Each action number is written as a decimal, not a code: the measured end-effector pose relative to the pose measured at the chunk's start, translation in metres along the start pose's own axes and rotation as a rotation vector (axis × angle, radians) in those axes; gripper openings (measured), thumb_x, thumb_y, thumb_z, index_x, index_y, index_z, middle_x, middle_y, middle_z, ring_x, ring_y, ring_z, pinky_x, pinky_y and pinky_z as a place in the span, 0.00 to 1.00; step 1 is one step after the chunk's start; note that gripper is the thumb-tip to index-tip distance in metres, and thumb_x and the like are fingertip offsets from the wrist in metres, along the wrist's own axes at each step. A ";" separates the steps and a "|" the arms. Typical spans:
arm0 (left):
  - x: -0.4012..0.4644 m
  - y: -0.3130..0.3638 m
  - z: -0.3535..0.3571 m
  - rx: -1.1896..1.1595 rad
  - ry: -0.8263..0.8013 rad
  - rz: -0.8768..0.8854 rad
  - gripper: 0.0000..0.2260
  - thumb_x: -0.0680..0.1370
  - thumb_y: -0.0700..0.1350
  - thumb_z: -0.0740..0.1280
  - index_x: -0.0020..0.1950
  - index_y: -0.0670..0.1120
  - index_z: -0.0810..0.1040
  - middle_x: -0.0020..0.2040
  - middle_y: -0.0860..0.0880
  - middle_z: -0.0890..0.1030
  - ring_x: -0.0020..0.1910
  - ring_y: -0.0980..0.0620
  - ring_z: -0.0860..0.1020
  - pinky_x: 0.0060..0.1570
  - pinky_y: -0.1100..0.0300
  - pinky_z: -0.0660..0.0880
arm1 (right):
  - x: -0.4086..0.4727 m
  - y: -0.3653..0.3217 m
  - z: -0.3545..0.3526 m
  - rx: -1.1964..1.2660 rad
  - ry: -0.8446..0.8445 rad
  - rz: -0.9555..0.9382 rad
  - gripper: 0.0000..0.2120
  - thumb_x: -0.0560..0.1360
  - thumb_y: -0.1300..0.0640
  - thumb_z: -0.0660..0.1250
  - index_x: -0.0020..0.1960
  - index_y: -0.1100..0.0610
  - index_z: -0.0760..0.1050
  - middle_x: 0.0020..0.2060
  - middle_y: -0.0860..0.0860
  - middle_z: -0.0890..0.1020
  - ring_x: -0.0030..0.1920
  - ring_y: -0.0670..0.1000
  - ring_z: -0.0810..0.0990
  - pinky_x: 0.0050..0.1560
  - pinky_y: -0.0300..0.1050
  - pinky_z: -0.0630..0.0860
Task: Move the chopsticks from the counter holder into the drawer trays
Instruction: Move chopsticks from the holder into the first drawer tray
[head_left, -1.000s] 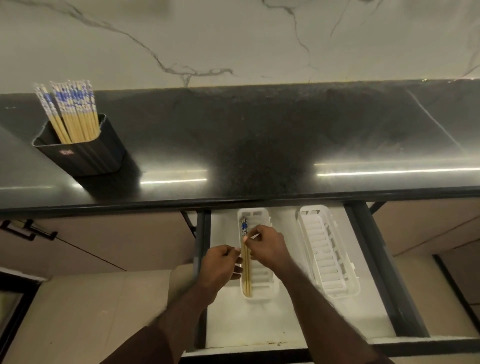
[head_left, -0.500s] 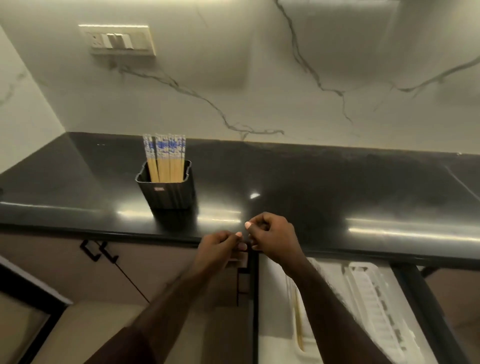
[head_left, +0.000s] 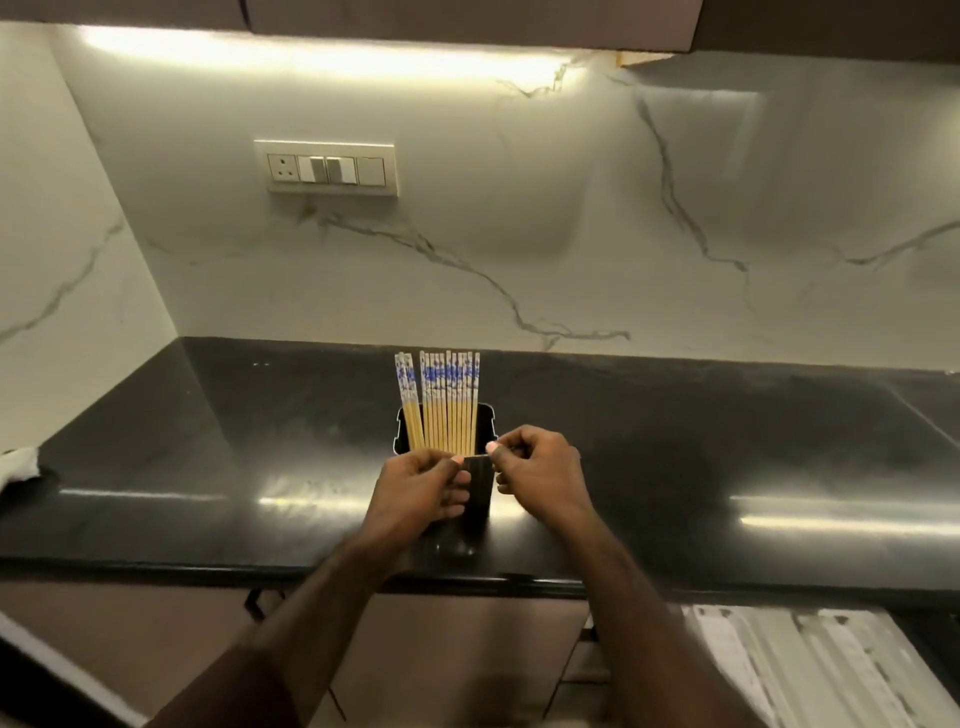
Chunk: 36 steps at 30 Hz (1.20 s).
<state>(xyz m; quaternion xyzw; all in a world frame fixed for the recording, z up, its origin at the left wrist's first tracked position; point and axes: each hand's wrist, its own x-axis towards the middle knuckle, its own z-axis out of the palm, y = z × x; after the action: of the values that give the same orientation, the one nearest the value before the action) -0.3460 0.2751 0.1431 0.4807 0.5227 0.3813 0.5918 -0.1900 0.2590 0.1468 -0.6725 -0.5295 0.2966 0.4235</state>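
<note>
Chopsticks (head_left: 448, 405) stand upright and packed side by side in the dark holder (head_left: 480, 486) on the black counter (head_left: 727, 441), well back from its front edge; blue-patterned tops up, two sticks slightly separated at the left of the bundle.

Left hand (head_left: 418, 491) is in front of the holder, fingers curled, thumb tip at the near rim. Right hand (head_left: 540, 475) is just beside it, thumb and forefinger pinched together near the rim. Motion blur here: cannot tell whether either hand actually holds a stick or only the rim.

White drawer trays (head_left: 810, 670) show at lower right, below counter level, well apart from the holder.

Risks, as judged:
- Pulling one stick from a tight bundle may drag its neighbours out, scattering them.
- A sideways tug could tip the holder.
- A loose pinch during the carry to the trays could drop a stick to the floor.
</note>
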 end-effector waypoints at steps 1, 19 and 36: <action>0.003 0.003 -0.002 -0.009 0.003 0.007 0.07 0.80 0.43 0.65 0.53 0.43 0.80 0.46 0.42 0.85 0.43 0.48 0.84 0.46 0.55 0.82 | 0.003 -0.003 0.002 -0.006 -0.005 0.004 0.02 0.77 0.54 0.69 0.48 0.52 0.80 0.40 0.48 0.84 0.42 0.47 0.84 0.47 0.47 0.84; 0.107 0.024 -0.012 -0.022 0.033 0.066 0.05 0.79 0.41 0.65 0.50 0.44 0.80 0.49 0.44 0.83 0.49 0.47 0.83 0.52 0.52 0.80 | 0.105 -0.003 0.034 -0.140 0.110 0.117 0.14 0.78 0.54 0.69 0.62 0.56 0.77 0.52 0.50 0.82 0.50 0.46 0.80 0.50 0.39 0.78; 0.167 0.005 -0.022 0.069 -0.099 0.029 0.06 0.80 0.41 0.63 0.52 0.46 0.80 0.48 0.45 0.83 0.48 0.49 0.82 0.51 0.53 0.81 | 0.181 0.009 0.081 -0.080 0.030 0.350 0.10 0.78 0.56 0.68 0.59 0.55 0.77 0.54 0.51 0.82 0.53 0.48 0.81 0.54 0.44 0.78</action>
<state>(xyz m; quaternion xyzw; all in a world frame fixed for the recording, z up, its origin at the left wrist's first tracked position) -0.3402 0.4395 0.1055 0.5266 0.4988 0.3474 0.5943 -0.2064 0.4536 0.1101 -0.7750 -0.4094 0.3346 0.3460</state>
